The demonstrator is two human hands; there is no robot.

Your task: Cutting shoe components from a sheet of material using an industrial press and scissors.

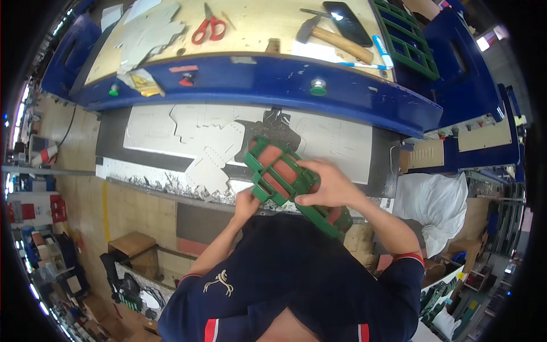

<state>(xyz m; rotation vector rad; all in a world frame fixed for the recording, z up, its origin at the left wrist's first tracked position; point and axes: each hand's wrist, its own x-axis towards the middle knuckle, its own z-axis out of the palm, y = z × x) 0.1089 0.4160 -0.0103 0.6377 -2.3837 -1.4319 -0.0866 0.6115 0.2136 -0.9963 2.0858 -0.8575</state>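
A green cutting die with reddish pads between its metal ribs is held tilted above the front edge of the machine bed. My right hand is closed on its right side, thumb on the near part and fingers over the far edge. My left hand grips its lower left corner, with the fingers partly hidden. Under and behind the die lie a white sheet with cut lines and a dark irregular patch. Loose cut white pieces lie on the bed to the left of the die.
A blue machine beam with green and red buttons crosses behind the bed. On its pale top rest red-handled scissors, a hammer, a phone, blue-and-white markers and white scraps. Another green die stands at right, above a white sack.
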